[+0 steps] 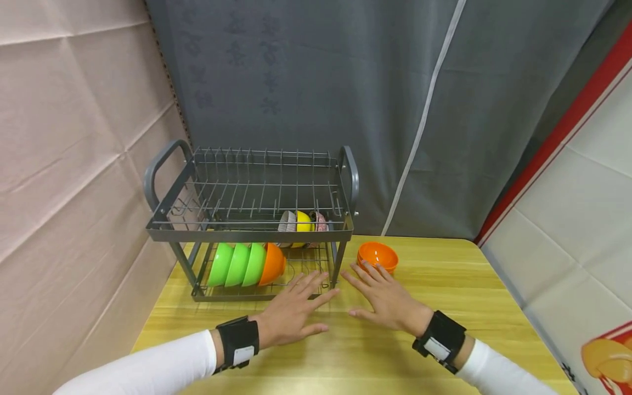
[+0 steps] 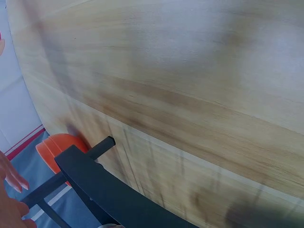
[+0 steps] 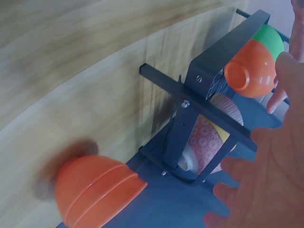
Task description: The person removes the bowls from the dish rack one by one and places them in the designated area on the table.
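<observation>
My left hand (image 1: 293, 312) is held with its fingers spread in front of the two-tier dish rack's (image 1: 252, 236) lower right part, holding nothing. The right hand (image 1: 387, 299), also spread and holding nothing, is just in front of nested orange bowls (image 1: 377, 255); whether its fingertips touch them I cannot tell. In the right wrist view, the stacked orange bowls (image 3: 95, 190) sit beside the rack. Green bowls (image 1: 222, 266) and an orange bowl (image 1: 273, 266) stand on their sides in a row on the lower tier. Behind them are a yellow bowl (image 1: 303, 225) and patterned bowls (image 1: 320, 222).
The rack's upper tier (image 1: 257, 206) has wire dividers and a grey handle (image 1: 350, 178) at each end. Underneath is a wooden table (image 1: 444, 307). A grey curtain (image 1: 296, 82) hangs behind, with a pale cloth wall (image 1: 74, 164) at left and a white panel (image 1: 568, 208) at right.
</observation>
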{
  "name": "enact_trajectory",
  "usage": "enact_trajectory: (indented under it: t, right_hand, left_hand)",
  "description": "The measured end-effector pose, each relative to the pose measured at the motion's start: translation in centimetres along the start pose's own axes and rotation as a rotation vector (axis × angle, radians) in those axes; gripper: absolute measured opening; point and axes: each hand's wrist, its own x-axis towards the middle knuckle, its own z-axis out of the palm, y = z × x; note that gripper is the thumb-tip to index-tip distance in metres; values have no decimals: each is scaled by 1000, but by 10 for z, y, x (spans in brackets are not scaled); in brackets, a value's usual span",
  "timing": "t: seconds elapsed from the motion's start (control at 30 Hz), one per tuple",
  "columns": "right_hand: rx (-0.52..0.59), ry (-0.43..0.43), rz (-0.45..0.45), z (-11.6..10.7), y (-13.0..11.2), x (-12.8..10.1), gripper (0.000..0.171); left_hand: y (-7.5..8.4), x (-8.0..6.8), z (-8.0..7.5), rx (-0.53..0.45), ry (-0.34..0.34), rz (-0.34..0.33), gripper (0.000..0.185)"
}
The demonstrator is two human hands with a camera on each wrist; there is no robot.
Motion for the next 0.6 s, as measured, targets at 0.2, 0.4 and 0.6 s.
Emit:
enact_trajectory:
  t: [0.2, 0.4, 0.6]
  right_hand:
    - [9, -21, -23, -2, -9, 3, 80]
    - [12, -10, -51, -1, -17, 7, 80]
    - [4, -45, -36, -2, -23, 9, 81]
  left_hand:
    - [-5, -4, -2, 1, -17, -22, 75]
    - [-9, -8, -3, 1, -16, -57, 75]
    - [-13, -13, -3, -20, 8, -73, 75]
